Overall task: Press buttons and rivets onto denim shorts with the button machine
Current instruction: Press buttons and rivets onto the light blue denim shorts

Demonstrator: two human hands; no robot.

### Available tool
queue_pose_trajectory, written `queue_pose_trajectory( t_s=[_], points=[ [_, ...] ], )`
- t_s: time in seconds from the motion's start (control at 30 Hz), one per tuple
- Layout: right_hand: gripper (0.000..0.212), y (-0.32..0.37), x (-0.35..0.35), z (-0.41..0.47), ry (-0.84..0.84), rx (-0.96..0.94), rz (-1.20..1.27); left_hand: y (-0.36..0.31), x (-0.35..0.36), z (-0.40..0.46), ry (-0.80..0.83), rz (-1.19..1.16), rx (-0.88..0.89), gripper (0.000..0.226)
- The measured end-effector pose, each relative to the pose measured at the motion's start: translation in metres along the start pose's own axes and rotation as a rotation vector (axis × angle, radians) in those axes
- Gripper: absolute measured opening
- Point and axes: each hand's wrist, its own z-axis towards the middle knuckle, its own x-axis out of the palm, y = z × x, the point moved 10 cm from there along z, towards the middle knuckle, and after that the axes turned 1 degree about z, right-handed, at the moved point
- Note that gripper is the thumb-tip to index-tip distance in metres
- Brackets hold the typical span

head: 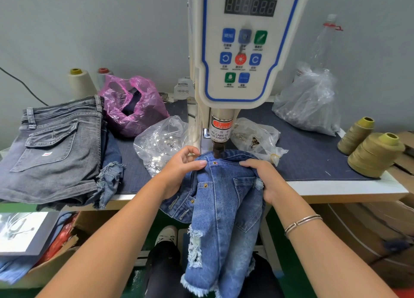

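Blue denim shorts (220,199) are draped over the front edge of a worktable (349,186), their waistband lifted up under the punch (218,149) of a white button machine (240,51). The left hand (179,170) pinches the waistband from the left side, thumb lying flat along the top of the fold. The right hand (263,181) grasps the cloth on the other side, fingers curled over the band and the pocket edge. Between the two hands, just in front of the punch, a small rivet (215,163) sits in the denim. The frayed legs hang down towards the floor. The fabric looks soft and floppy but thick at its seams, so it probably needs holding taut on both sides of the punch, fingers kept clear of the tip. Beyond the hands lie clear bags of metal fittings (161,141); farther left, a pink bag (132,105) and a stack of grey shorts (53,149); to the right, cones of olive thread (374,154).
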Motion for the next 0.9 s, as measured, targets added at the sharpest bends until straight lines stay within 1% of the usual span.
queue_pose_trajectory(
  t_s=[0.07,0.13,0.3,0.4,0.5,0.57,0.67,0.73,0.8,0.9],
  points=[
    [0.024,0.000,0.001,-0.002,0.001,0.016,-0.011,0.001,-0.002,0.001,-0.009,0.013,-0.007,0.040],
    [0.029,-0.001,0.001,-0.003,0.006,0.032,-0.020,0.001,-0.002,0.001,-0.014,0.021,-0.010,0.036],
    [0.026,-0.001,0.003,-0.006,0.058,0.039,-0.026,0.002,-0.004,0.001,-0.024,0.016,-0.002,0.036],
    [0.028,0.001,0.006,-0.011,0.107,0.012,-0.034,0.001,-0.005,0.001,-0.051,0.012,-0.008,0.033],
    [0.031,0.001,0.010,-0.019,0.177,0.029,-0.022,-0.001,-0.003,0.003,-0.061,0.064,-0.009,0.036],
    [0.034,-0.007,0.014,-0.025,0.231,0.067,-0.002,-0.004,0.002,0.001,-0.023,0.094,-0.014,0.041],
    [0.039,-0.020,0.018,-0.030,0.250,0.118,0.041,-0.014,0.005,-0.004,0.002,0.237,0.001,0.042],
    [0.042,-0.026,0.020,-0.033,0.225,0.171,0.046,-0.017,0.004,-0.004,0.010,0.375,-0.022,0.033],
    [0.043,-0.028,0.023,-0.035,0.227,0.193,0.063,-0.016,0.001,-0.002,0.027,0.452,-0.075,0.020],
    [0.052,-0.022,0.033,-0.041,0.303,0.132,0.159,-0.018,0.002,-0.006,0.086,0.424,-0.095,0.017]
  ],
)
